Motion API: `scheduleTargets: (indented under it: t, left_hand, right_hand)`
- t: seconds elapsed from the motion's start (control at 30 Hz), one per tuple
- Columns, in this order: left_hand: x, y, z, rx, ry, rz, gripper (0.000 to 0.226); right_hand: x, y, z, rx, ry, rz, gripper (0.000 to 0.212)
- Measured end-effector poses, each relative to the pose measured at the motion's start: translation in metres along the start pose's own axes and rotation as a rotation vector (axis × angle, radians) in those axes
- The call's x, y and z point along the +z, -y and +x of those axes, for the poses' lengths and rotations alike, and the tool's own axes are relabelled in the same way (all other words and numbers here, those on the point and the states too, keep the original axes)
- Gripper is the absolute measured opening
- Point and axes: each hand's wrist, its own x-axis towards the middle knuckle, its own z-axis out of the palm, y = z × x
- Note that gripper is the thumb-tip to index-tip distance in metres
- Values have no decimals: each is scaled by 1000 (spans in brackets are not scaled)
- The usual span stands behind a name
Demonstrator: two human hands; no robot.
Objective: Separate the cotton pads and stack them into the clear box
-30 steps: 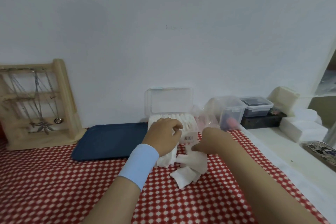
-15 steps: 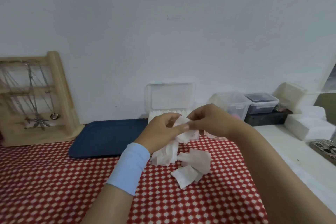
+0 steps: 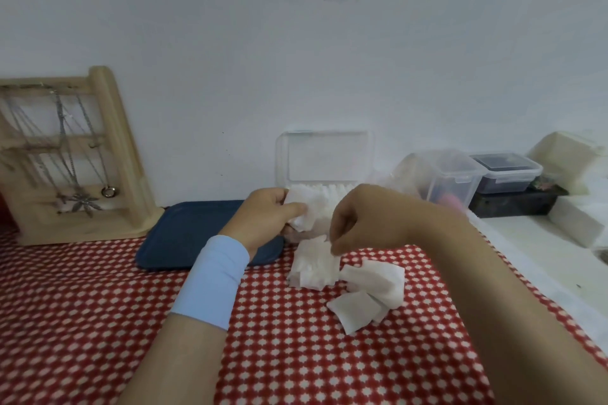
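Left hand (image 3: 266, 217), blue wristband (image 3: 214, 283) at the wrist, thumb and fingers curled round a small wad of cotton pads (image 3: 306, 210), raised just in front of the clear box (image 3: 324, 158). Box at twelve o'clock against the wall, lid up, with a row of pads (image 3: 332, 189) already standing inside: some of the job done, probably not yet half. Right hand (image 3: 358, 220), at three o'clock of the left, fingertips pinched on the top edge of another clump (image 3: 316, 266) reaching down to the red checked cloth (image 3: 98, 322). Left to do: the held wad, that clump, and the loose pads (image 3: 371, 293) lying at five o'clock. Around the work: far out at nine o'clock a wooden necklace rack (image 3: 108, 154), then a navy tray (image 3: 184, 233) partly under the left wrist; at two o'clock a clear clip-lid tub (image 3: 454, 174) and a dark-lidded tub (image 3: 506, 171), well apart. Way to the box mouth short and open, as far as visible; likeliest snag, at a guess, pads clinging together.
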Motion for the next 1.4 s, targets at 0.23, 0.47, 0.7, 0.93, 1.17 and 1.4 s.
scheduleTargets:
  t: [0.23,0.47,0.7,0.93,1.17,1.4]
  left_hand:
    - [11,-5,-4,16,-20,92,18]
    - [16,-11,-10,81,-53,242,29]
    - [15,-11,-13,7,2,-192,11]
    - [14,-13,-13,-59,57,-578,21]
    - [12,-6,-6,-105,-62,-660,23]
    - [20,-13,-12,-32,90,-680,26]
  right_hand:
    - [30,20,-5,138,326,-462,31]
    - [19,20,-13,59,307,-272,15]
    - [-14,10,-10,-66,-138,430,10]
    - [8,-1,21,158,-449,746,22]
    - [7,-6,27,160,-518,861,24]
    - [19,4,30,207,-505,922,22]
